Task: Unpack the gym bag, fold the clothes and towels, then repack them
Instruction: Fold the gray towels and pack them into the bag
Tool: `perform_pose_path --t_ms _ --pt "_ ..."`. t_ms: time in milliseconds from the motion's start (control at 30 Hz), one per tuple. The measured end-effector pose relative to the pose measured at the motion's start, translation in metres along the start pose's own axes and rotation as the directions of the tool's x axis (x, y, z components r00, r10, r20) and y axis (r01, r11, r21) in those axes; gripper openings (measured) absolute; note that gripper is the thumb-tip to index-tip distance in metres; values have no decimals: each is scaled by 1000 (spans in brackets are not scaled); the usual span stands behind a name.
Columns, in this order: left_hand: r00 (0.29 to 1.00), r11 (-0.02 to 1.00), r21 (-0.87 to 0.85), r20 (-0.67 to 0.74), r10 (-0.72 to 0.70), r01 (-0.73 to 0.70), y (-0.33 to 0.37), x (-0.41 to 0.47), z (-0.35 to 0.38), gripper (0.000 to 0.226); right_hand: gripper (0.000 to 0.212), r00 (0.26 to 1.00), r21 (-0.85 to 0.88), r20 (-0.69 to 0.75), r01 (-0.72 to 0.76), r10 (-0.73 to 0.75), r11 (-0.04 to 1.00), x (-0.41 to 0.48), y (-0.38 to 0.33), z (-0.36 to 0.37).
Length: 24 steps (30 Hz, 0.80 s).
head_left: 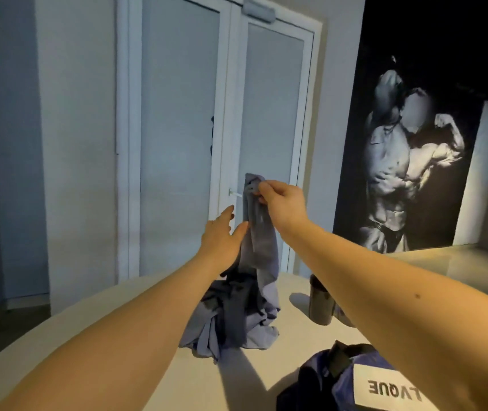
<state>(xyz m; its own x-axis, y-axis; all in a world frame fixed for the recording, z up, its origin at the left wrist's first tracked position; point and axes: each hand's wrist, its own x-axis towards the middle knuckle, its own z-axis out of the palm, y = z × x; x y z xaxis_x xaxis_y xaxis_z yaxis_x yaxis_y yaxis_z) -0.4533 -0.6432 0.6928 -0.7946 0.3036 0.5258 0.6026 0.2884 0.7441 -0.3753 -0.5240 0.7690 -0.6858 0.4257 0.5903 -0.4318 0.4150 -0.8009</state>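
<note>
Our right hand point(281, 203) pinches the limp blue-grey cotton garment point(254, 262) at its top edge; our left hand point(222, 235), fingers spread, reaches for it. Light and floppy, we judge; best held by corners.

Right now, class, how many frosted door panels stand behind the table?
2. The left panel adjoins the plain wall; the right panel stands behind the raised grey cloth. None appears hidden.

gym | bodybuilder wall mural point(409, 161) | gym bag point(355, 381) on table point(88, 336)
</note>
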Motion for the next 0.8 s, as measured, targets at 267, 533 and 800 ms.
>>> perform_pose_path --t_ms 267,533,800 --pt "1000 996 89 -1 31 -31 58 -45 -59 52 24 977 363 174 -183 127 914 -36 -95 -12" --pt "996 996 31 -28 85 -84 142 -90 -152 35 28 991 157 125 21 -41 987 -69 -202 -38" --pt "955 994 8 -276 110 -112 231 -130 -227 42 50 775 -16 580 -294 249 956 -126 -253 -39"
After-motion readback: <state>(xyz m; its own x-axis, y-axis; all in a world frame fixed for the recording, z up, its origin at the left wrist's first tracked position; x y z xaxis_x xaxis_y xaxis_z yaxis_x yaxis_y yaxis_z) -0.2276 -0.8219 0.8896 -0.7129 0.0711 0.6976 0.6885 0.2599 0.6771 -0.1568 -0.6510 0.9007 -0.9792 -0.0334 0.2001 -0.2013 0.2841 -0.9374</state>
